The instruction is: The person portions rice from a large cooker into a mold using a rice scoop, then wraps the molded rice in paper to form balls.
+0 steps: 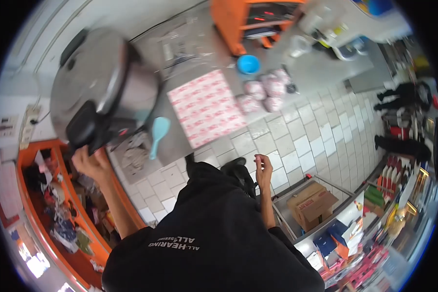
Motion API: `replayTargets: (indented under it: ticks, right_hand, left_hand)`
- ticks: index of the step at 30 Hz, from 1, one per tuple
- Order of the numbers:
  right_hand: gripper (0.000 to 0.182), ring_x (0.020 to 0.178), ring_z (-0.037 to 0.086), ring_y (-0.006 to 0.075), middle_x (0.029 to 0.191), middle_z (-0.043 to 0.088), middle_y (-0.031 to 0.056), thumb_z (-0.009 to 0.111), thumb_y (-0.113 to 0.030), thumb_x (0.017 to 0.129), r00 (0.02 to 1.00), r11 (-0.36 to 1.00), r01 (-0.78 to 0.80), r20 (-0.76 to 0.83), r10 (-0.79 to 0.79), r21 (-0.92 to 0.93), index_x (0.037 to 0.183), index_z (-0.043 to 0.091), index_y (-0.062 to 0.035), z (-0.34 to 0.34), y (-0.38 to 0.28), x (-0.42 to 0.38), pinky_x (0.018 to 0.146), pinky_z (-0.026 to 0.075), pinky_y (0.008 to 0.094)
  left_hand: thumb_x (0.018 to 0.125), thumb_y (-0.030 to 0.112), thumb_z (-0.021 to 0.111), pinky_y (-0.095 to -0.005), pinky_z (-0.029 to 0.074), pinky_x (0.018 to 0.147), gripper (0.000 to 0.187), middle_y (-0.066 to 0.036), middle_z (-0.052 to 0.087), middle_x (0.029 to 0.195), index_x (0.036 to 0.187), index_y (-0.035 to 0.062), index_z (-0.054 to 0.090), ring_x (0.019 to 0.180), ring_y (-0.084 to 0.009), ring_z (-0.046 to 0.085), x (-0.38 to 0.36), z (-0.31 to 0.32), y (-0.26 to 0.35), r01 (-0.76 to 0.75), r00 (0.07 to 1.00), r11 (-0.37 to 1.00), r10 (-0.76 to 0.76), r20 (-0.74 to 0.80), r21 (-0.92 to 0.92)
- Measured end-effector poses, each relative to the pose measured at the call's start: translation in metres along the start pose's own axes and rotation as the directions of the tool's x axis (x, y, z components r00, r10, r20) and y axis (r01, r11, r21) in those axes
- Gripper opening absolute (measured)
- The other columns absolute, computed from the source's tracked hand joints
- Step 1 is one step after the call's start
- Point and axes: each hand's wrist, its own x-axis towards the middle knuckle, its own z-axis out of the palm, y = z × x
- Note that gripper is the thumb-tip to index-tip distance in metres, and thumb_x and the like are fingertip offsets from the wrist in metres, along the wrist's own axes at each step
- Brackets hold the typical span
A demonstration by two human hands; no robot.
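At the left, my left hand reaches up to the black handle or latch on the front of a large lidded cooker, its fingers bent against the underside. My right hand hangs over the tiled floor, fingers bent and close together; whether it holds anything is too small to tell. A pink-and-white patterned paper sheet lies flat on the metal counter. Between it and the cooker rests a light blue rice paddle. Several wrapped round bundles sit beyond the sheet, beside a blue bowl.
A crumpled cloth lies at the counter's near corner. Clear plastic bags and an orange appliance stand at the back. Orange shelving is at lower left, a cardboard box at lower right.
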Motion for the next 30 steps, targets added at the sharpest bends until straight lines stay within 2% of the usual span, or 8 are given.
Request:
replayTargets:
  ticks: [6, 11, 18, 21, 22, 24, 27, 30]
  right_hand:
    - [0.025, 0.082, 0.067, 0.016, 0.093, 0.069, 0.0075, 0.058, -0.027, 0.099, 0.998, 0.985, -0.043, -0.036, 0.05, 0.166, 0.106, 0.066, -0.0035, -0.125, 0.078, 0.078, 0.071, 0.051, 0.0301]
    - [0.023, 0.077, 0.064, 0.0113, 0.086, 0.067, 0.0033, 0.06, -0.029, 0.098, 0.998, 0.982, -0.018, -0.049, 0.028, 0.188, 0.104, 0.066, -0.0074, -0.216, 0.151, 0.182, 0.065, 0.049, 0.0281]
    - [0.028, 0.077, 0.065, 0.0136, 0.086, 0.069, 0.0064, 0.069, -0.031, 0.09, 0.969, 0.972, -0.166, -0.155, 0.192, 0.168, 0.102, 0.068, -0.0057, -0.356, 0.274, 0.269, 0.07, 0.053, 0.0298]
    - [0.034, 0.087, 0.069, 0.0229, 0.09, 0.072, 0.0119, 0.071, -0.036, 0.085, 0.883, 0.882, -0.445, -0.087, 0.461, 0.154, 0.102, 0.068, -0.0073, -0.437, 0.339, 0.276, 0.078, 0.054, 0.0352]
    - [0.035, 0.088, 0.069, 0.0235, 0.09, 0.072, 0.0124, 0.072, -0.037, 0.084, 0.823, 0.832, -0.546, -0.129, 0.554, 0.092, 0.101, 0.069, -0.0066, -0.471, 0.341, 0.273, 0.079, 0.054, 0.0353]
    - [0.033, 0.081, 0.069, 0.0171, 0.087, 0.072, 0.0095, 0.072, -0.031, 0.087, 0.757, 0.793, -0.562, -0.241, 0.608, 0.235, 0.102, 0.068, -0.0024, -0.528, 0.374, 0.27, 0.069, 0.055, 0.0319]
    - [0.03, 0.078, 0.068, 0.0171, 0.088, 0.071, 0.0096, 0.068, -0.03, 0.089, 0.667, 0.734, -0.463, -0.351, 0.658, 0.497, 0.104, 0.067, -0.0036, -0.613, 0.401, 0.277, 0.063, 0.054, 0.0309]
    - [0.026, 0.076, 0.067, 0.0154, 0.09, 0.071, 0.0094, 0.063, -0.028, 0.092, 0.429, 0.585, -0.428, -0.415, 0.802, 0.689, 0.106, 0.065, -0.0055, -0.69, 0.438, 0.291, 0.059, 0.052, 0.0285]
  left_hand:
    - [0.102, 0.041, 0.046, -0.0498, 0.036, 0.108, 0.054, -0.028, 0.05, 0.137, 0.132, -0.0036, 0.054, 0.128, -0.0442, 0.046, -0.006, 0.029, 0.084, 0.362, 0.874, 0.931, -0.359, -0.328, -0.055]
    - [0.097, 0.049, 0.052, -0.0523, 0.046, 0.093, 0.057, -0.024, 0.058, 0.123, 0.121, -0.0022, 0.058, 0.106, -0.0406, 0.059, -0.031, 0.064, 0.22, 0.289, 0.851, 0.953, -0.212, -0.481, 0.092]
    - [0.096, 0.024, 0.056, -0.0433, 0.039, 0.104, 0.037, -0.021, 0.062, 0.12, 0.12, -0.0048, 0.057, 0.113, -0.036, 0.058, -0.097, 0.182, 0.721, 0.408, 0.9, 0.319, 0.02, 0.436, -0.856]
    - [0.096, 0.024, 0.057, -0.0406, 0.043, 0.1, 0.033, -0.017, 0.067, 0.113, 0.119, 0.0007, 0.06, 0.113, -0.032, 0.06, -0.019, 0.203, 0.922, 0.416, 0.261, 0.212, 0.904, 0.34, -0.884]
    - [0.096, 0.024, 0.057, -0.0406, 0.043, 0.1, 0.033, -0.017, 0.067, 0.113, 0.119, 0.0007, 0.06, 0.113, -0.032, 0.06, -0.002, 0.217, 0.983, 0.413, 0.256, 0.187, 0.916, 0.31, -0.891]
    - [0.095, 0.032, 0.059, -0.043, 0.047, 0.095, 0.037, -0.016, 0.067, 0.113, 0.12, 0.0054, 0.061, 0.11, -0.0327, 0.062, 0.017, 0.26, 1.095, 0.398, -0.352, 0.237, 0.932, 0.091, -0.886]
    - [0.093, 0.04, 0.06, -0.0443, 0.05, 0.09, 0.043, -0.017, 0.068, 0.111, 0.119, 0.0056, 0.061, 0.105, -0.0336, 0.064, 0.039, 0.297, 1.251, -0.053, -0.349, 0.069, 0.933, 0.083, -0.996]
    - [0.092, 0.044, 0.06, -0.0452, 0.05, 0.09, 0.047, -0.017, 0.068, 0.11, 0.119, 0.006, 0.062, 0.103, -0.036, 0.064, 0.034, 0.334, 1.398, 0.014, -0.306, -0.057, 0.95, -0.059, -0.998]
